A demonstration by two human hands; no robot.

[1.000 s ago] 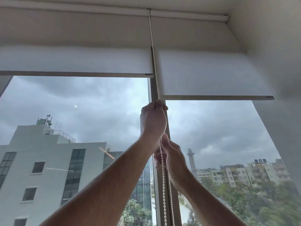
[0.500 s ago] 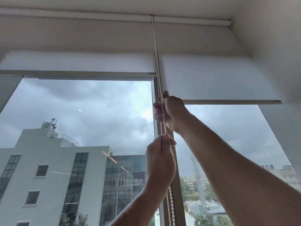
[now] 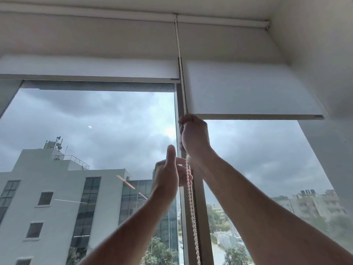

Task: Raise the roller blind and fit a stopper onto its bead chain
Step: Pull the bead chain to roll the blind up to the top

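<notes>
Roller blind [image 3: 252,88] hangs partly up, just right of the window post [image 3: 198,207], and its straight bottom bar sits right above the right hand. It looks like smooth, flat white cloth. Another blind [image 3: 89,67], left of the post, is rolled higher.

The step in hand looks like raising the blind, pull by pull.

Left of the post, the left hand [image 3: 168,175] is open. Its thumb points up and its fingers reach toward the bead chain [image 3: 192,203], but they do not hold it. The chain is a long loop of tiny round white beads. It hangs in two lines down the front of the post.

Right at the post, higher up, the right hand [image 3: 193,134] is curled tight around the chain.

Next, the right hand likely pulls down, and the left hand needs to catch the same line of beads above it. The beads are small and smooth, so a firm pinch would help.

No stopper can be seen yet.
</notes>
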